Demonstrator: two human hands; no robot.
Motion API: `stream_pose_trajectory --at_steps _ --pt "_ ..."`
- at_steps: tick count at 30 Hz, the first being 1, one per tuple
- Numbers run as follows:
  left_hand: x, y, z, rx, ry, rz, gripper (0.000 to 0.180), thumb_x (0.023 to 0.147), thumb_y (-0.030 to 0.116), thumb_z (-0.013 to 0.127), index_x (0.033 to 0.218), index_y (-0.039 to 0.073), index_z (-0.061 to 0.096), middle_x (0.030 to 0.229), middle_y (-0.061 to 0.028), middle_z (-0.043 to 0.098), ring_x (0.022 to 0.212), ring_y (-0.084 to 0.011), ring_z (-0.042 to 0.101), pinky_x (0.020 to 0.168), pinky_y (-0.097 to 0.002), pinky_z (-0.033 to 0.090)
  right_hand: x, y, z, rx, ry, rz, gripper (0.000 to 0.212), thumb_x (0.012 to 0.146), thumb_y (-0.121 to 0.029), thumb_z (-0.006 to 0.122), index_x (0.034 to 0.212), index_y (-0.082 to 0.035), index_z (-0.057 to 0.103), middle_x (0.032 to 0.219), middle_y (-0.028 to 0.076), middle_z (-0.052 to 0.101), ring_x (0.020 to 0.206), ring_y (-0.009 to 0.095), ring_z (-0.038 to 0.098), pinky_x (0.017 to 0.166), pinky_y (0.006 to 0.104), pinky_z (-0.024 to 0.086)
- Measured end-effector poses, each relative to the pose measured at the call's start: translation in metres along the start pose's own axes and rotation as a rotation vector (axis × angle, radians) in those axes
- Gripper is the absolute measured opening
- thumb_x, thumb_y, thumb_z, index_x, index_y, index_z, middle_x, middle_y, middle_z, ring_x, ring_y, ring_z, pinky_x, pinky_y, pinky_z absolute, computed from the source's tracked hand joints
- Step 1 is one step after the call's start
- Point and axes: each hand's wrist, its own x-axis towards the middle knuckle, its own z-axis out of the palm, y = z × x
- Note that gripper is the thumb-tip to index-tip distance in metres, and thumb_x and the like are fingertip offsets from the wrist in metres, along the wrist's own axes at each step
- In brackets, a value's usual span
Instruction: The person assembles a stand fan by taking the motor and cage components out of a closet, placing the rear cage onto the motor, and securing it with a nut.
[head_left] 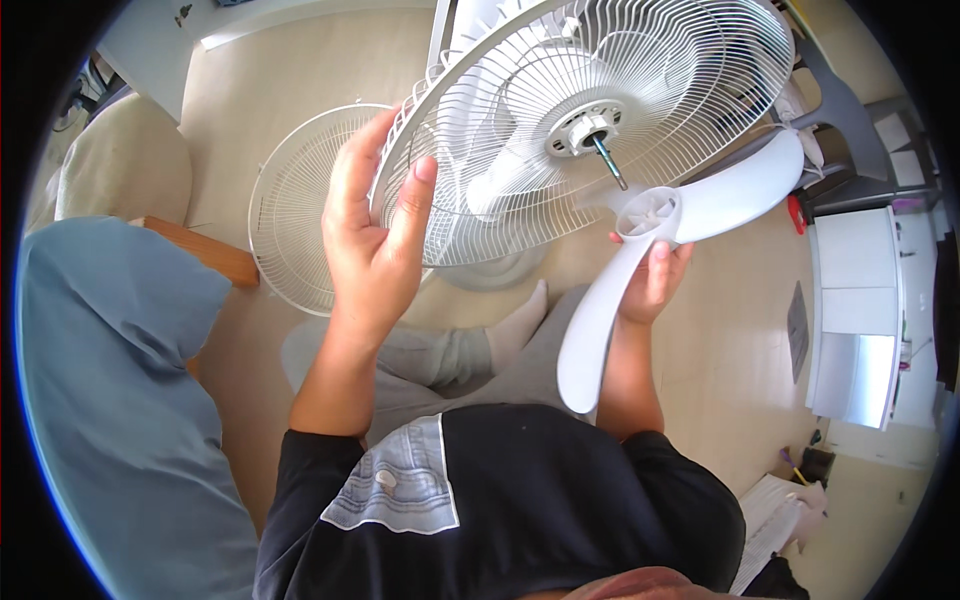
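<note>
A white wire fan grille [660,95] fills the upper middle, tilted. At its centre a plastic hub carries a bare metal shaft [609,162] that points toward me. My left hand [375,220] grips the grille's left rim, fingers behind the wires and thumb in front. My right hand [657,280] holds a white fan blade [745,188] near its ribbed hub, fingers around the blade roots. One blade reaches up to the right and another hangs down in front of my forearm. The blade's hub is just below the shaft tip, apart from it.
A second round wire grille [290,215] lies on the floor behind my left hand. A white fan base [490,270] stands below the held grille. Blue cloth-covered furniture [120,400] is on the left, a grey chair [845,110] at upper right, and a white cabinet [855,280] on the right.
</note>
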Motion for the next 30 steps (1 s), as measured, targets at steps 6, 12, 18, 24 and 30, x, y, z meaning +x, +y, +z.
stream_pose_trajectory --at_steps 6,12,18,24,30 --pt "-0.020 0.037 -0.010 0.088 -0.344 0.557 0.019 0.077 -0.004 0.054 0.095 0.001 0.054 0.102 -0.0131 0.050 0.081 -0.0212 0.051 0.073 -0.0326 0.045 0.005 -0.009 0.002 0.041 0.017 0.076 0.059 0.082 -0.027 0.056 0.128 0.001 0.031 0.116 0.014 0.046 0.097 0.023 0.054 0.068 0.0361 0.052" --pt "-0.012 0.007 -0.023 -0.071 0.286 0.367 0.045 0.072 -0.001 0.064 0.113 0.001 0.046 0.104 -0.0119 0.048 0.092 -0.0199 0.048 0.076 -0.0292 0.039 0.006 -0.004 0.000 0.065 -0.056 0.050 0.058 0.082 -0.027 0.057 0.127 0.002 0.034 0.113 0.014 0.048 0.094 0.022 0.054 0.068 0.0354 0.051" --pt "0.015 0.002 -0.012 -0.178 -0.220 -0.120 0.064 0.075 0.007 0.066 0.132 0.001 0.038 0.129 -0.0131 0.044 0.115 -0.0233 0.046 0.096 -0.0339 0.034 0.003 0.011 -0.008 -0.055 -0.101 -0.064 0.059 0.081 -0.019 0.059 0.128 0.004 0.034 0.114 0.015 0.049 0.100 0.021 0.051 0.085 0.0334 0.044" --pt "0.011 -0.006 -0.014 -0.507 -0.374 -0.272 0.054 0.081 -0.001 0.056 0.132 0.002 0.041 0.129 -0.0113 0.049 0.120 -0.0173 0.044 0.100 -0.0302 0.032 0.006 0.021 -0.001 -0.175 -0.074 -0.165 0.060 0.081 -0.022 0.060 0.128 0.004 0.033 0.114 0.016 0.049 0.091 0.023 0.056 0.068 0.0346 0.054" --pt "0.008 -0.004 -0.014 -0.535 -0.350 -0.329 0.048 0.084 0.001 0.055 0.131 0.003 0.044 0.128 -0.0111 0.050 0.118 -0.0167 0.046 0.099 -0.0290 0.033 0.005 0.025 0.006 -0.245 -0.001 -0.215 0.059 0.081 -0.013 0.062 0.128 0.006 0.033 0.119 0.020 0.048 0.101 0.026 0.055 0.075 0.0379 0.054"
